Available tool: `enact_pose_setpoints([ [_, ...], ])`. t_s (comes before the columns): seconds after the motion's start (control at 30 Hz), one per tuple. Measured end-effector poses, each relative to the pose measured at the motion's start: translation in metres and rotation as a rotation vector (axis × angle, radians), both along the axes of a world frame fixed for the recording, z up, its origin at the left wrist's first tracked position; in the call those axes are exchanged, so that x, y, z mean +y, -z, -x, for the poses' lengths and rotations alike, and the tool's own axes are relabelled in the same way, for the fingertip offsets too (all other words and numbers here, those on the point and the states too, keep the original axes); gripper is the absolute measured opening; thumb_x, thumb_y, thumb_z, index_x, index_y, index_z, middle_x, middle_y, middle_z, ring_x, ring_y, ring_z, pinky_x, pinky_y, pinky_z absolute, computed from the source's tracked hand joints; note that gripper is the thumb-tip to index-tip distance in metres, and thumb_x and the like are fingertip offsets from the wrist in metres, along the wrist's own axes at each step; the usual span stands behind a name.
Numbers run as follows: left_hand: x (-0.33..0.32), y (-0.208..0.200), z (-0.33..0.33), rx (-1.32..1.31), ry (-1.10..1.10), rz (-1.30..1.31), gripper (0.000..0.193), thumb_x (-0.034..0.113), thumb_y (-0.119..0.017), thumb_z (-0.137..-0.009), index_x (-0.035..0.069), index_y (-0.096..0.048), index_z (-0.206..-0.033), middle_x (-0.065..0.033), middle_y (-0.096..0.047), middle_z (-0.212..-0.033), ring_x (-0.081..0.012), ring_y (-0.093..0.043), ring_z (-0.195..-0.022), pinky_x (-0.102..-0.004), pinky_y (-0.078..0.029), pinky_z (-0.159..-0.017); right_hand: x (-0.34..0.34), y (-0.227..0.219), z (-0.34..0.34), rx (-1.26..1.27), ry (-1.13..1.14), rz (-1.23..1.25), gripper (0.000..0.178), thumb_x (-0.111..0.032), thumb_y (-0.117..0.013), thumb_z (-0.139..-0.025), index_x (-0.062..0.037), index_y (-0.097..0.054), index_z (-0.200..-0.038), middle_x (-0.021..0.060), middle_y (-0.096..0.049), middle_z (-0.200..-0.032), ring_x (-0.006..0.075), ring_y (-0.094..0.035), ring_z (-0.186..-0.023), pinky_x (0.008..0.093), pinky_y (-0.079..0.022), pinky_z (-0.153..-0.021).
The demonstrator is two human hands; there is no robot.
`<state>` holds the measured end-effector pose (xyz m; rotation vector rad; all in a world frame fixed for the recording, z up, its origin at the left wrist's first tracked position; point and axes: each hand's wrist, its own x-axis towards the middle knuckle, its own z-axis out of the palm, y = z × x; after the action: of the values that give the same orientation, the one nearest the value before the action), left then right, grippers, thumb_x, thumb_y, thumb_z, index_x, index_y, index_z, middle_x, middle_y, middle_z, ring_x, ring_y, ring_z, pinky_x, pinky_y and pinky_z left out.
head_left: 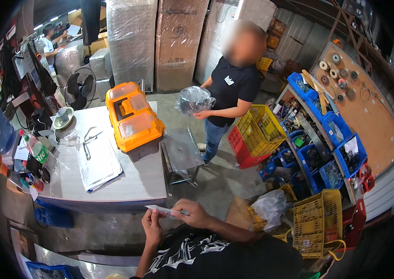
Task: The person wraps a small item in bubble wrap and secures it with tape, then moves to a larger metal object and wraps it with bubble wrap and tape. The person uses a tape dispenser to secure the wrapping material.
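Observation:
In front of my chest, near the table's front edge, my left hand (152, 226) pinches one end of a small flat whitish strip (163, 209), perhaps a packet or a piece of paper. My right hand (191, 214) has its fingers closed on the other end. A thin dark tip shows by the right fingers, too small to name. Beyond my hands, the pale table (145, 183) bears an orange toolbox (134, 116) with clear lid compartments and a stack of papers (98, 163).
Past the table, a person (234, 83) holds a plastic-wrapped round object (194, 100). A metal stool (180, 149) stands beside the table. To the right are yellow crates (315, 223) and a rack of blue bins (331, 128). A fan (79, 87) and wrapped tall boxes (132, 42) stand behind.

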<state>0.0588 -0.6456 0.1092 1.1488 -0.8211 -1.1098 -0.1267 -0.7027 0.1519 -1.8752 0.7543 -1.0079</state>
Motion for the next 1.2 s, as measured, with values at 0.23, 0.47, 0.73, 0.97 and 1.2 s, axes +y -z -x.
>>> enact_pose_setpoints([
  [0.23, -0.009, -0.030, -0.001, -0.120, -0.005, 0.276, 0.045, 0.028, -0.083, -0.086, 0.000, -0.063, -0.116, -0.0102, -0.064, -0.118, -0.0180, -0.059, -0.104, -0.0340, -0.047, -0.092, -0.018, -0.037, 0.012, -0.011, -0.130, -0.067, 0.008, -0.009, -0.073, -0.092, -0.0016, -0.070, -0.093, 0.0081, -0.068, -0.092, 0.0181, -0.065, -0.087, 0.0323, -0.050, -0.078],
  [0.47, -0.011, -0.029, -0.001, -0.128, 0.129, 0.358, 0.016, 0.010, -0.071, -0.095, -0.005, -0.071, -0.098, -0.0139, -0.072, -0.100, -0.0192, -0.067, -0.094, -0.0309, -0.051, -0.086, -0.015, -0.029, 0.017, -0.188, -0.125, -0.203, 0.011, -0.009, -0.072, -0.094, -0.0007, -0.071, -0.100, 0.0074, -0.069, -0.096, 0.0162, -0.065, -0.091, 0.0303, -0.049, -0.083],
  [0.73, -0.005, -0.039, 0.000, -0.089, 0.073, 0.294, 0.018, 0.013, -0.071, -0.096, -0.005, -0.071, -0.095, -0.0122, -0.072, -0.096, -0.0167, -0.065, -0.088, -0.0296, -0.050, -0.081, -0.005, -0.018, 0.017, -0.227, -0.066, -0.369, 0.016, -0.007, -0.074, -0.093, 0.0017, -0.072, -0.106, 0.0080, -0.071, -0.105, 0.0139, -0.064, -0.098, 0.0292, -0.050, -0.086],
  [0.97, 0.006, -0.038, 0.001, -0.109, 0.051, 0.234, 0.019, 0.014, -0.071, -0.095, -0.005, -0.071, -0.093, -0.0096, -0.071, -0.091, -0.0136, -0.063, -0.083, -0.0269, -0.049, -0.076, 0.003, -0.006, 0.014, -0.359, -0.127, -0.479, 0.013, -0.006, -0.072, -0.094, 0.0012, -0.071, -0.104, 0.0052, -0.070, -0.102, 0.0106, -0.063, -0.096, 0.0263, -0.049, -0.083],
  [1.2, 0.025, -0.042, 0.009, -0.040, -0.028, 0.173, 0.019, 0.013, -0.071, -0.096, -0.005, -0.070, -0.092, -0.0082, -0.069, -0.089, -0.0118, -0.060, -0.081, -0.0265, -0.047, -0.074, 0.007, -0.002, 0.006, -0.433, -0.177, -0.497, 0.010, -0.004, -0.070, -0.095, 0.0020, -0.069, -0.103, 0.0043, -0.067, -0.102, 0.0095, -0.061, -0.096, 0.0252, -0.048, -0.083],
])
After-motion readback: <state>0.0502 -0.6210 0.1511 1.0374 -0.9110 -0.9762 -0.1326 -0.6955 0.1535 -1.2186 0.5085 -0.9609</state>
